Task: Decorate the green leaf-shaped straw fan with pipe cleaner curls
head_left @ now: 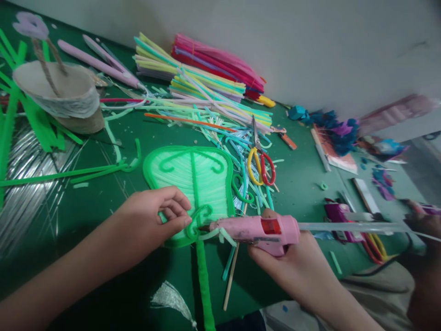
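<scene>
A green fan (213,197) made of pipe cleaners lies on the table, with a dark green rim, a centre stem and curled scrolls on a pale green face. Its wrapped green handle (204,289) points towards me. My left hand (161,216) is over the fan's lower left, thumb and forefinger closed at the edge of a curled green pipe cleaner (203,212). My right hand (292,262) grips a pink glue gun (244,228), its nozzle against the base of that curl. A long clear glue stick (344,227) sticks out of the gun's back.
Scissors (262,168) lie on pipe-cleaner scraps right of the fan. Bundles of pipe cleaners (213,59), a pink hair straightener (99,62) and a cardboard cup (62,101) stand behind. A silver tassel (172,296) lies in front. Another person's hand (420,216) is at far right.
</scene>
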The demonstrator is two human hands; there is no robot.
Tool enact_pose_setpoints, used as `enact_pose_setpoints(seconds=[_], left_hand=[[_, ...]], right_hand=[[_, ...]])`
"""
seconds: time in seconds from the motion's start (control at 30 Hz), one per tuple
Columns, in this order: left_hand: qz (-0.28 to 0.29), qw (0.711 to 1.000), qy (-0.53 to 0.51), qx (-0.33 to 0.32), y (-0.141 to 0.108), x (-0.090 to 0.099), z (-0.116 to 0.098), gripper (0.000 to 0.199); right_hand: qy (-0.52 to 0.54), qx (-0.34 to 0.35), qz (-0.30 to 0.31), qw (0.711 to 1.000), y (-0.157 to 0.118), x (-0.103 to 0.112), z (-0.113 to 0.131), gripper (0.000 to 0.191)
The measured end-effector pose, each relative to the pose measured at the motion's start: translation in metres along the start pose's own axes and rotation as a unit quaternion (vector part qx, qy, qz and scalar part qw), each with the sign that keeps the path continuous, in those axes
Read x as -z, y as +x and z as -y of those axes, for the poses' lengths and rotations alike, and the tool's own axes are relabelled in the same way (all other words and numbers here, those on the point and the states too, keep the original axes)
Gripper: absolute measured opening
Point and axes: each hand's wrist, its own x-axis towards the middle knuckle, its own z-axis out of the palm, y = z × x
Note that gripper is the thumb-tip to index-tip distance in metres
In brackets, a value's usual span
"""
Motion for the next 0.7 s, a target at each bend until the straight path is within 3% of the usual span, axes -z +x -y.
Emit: enact_pose_setpoints(seconds=[0.7], left_hand=[[-0.003, 1.000, 0.006, -0.001, -0.0005, 0.0000, 0.0008, 0.021]], right_hand=[[-0.001, 0.010, 0.010, 1.000, -0.0012, 0.0017, -0.0013, 0.016]])
